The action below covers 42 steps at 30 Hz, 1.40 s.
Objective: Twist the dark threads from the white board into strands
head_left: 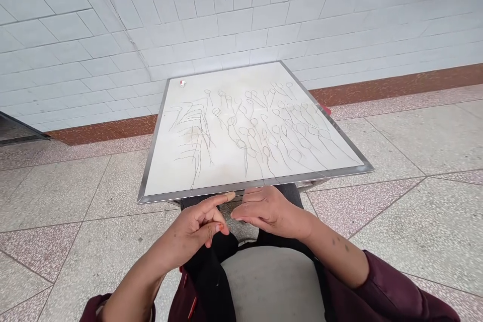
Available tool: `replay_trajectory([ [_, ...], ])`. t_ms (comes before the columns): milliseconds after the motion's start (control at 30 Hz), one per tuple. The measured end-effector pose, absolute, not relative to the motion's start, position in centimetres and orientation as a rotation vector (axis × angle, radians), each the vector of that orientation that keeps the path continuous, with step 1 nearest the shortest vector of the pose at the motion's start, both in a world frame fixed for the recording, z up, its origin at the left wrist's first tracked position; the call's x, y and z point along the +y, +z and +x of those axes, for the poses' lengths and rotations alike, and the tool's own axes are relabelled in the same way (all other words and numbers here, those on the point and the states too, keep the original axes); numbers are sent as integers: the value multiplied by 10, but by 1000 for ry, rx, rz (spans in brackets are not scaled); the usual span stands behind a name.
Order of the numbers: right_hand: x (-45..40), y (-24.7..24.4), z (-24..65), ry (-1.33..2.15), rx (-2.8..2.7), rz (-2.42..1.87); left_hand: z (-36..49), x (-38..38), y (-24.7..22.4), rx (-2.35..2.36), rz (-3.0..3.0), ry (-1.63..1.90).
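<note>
Over my lap, just off the near edge of a white-topped table [226, 181], my two hands sit close together. My left hand [207, 221] has its index finger stretched toward the right, with a tan covering [229, 196] on the tip. Its thumb and other fingers are curled in; anything between them is too fine to make out. My right hand [260, 209] is closed in a pinch, and what it grips is hidden. Many thin dark looped strands [241, 144] lie spread over the tabletop. Straighter and bent strands [196, 131] lie in a group at the left.
A grey metal edging [153, 156] frames the table. A small red-and-white object [182, 83] lies in its far left corner. Behind stands a white tiled wall [234, 22] with a hanging white cord [130, 37]. The floor [124, 186] is speckled stone.
</note>
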State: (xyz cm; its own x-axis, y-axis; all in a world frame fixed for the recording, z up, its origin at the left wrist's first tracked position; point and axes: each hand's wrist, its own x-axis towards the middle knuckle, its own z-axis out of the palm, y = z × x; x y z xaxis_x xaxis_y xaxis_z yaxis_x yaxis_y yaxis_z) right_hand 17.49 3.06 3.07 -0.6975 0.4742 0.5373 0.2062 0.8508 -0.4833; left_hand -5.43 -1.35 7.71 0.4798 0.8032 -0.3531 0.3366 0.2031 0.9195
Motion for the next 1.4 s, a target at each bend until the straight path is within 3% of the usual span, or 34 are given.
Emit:
replay_trajectory([
  [600, 32, 23, 172, 486, -2319, -571, -91, -24, 69, 1283, 1416, 479],
  [833, 38, 19, 185, 340, -2216, -803, -129, -23, 73, 1772, 1437, 685],
  [1033, 31, 26, 170, 252, -2278, -703, -66, -21, 92, 1688, 1633, 766],
  [1400, 27, 20, 163, 310, -2195, -759, -22, -19, 69, 1603, 1863, 747],
])
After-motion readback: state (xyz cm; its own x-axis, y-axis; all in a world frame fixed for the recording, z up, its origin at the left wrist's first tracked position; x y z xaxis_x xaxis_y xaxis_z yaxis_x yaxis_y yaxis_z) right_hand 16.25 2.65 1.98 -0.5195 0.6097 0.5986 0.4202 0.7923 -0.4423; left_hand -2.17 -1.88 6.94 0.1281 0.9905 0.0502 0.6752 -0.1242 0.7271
